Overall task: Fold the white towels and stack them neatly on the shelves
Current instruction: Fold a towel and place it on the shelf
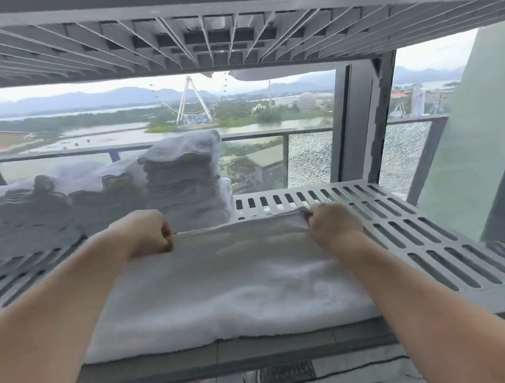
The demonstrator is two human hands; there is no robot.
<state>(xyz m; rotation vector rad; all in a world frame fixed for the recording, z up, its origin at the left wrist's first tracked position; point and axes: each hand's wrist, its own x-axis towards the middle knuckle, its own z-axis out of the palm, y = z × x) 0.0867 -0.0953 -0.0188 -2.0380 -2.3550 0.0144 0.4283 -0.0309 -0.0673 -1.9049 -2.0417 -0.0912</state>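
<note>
At the centre of the frame a white towel [223, 283] lies flat on the slotted shelf [419, 237], its far edge pinched by the left hand [149, 233] and right hand [331, 225] — soft, light, floppy, likely best gripped at those corners.

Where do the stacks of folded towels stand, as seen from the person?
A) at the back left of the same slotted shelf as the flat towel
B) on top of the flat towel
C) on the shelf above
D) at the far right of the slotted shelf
A: the stacks of folded towels stand at the back left of the slotted shelf, behind the flat towel.
</note>
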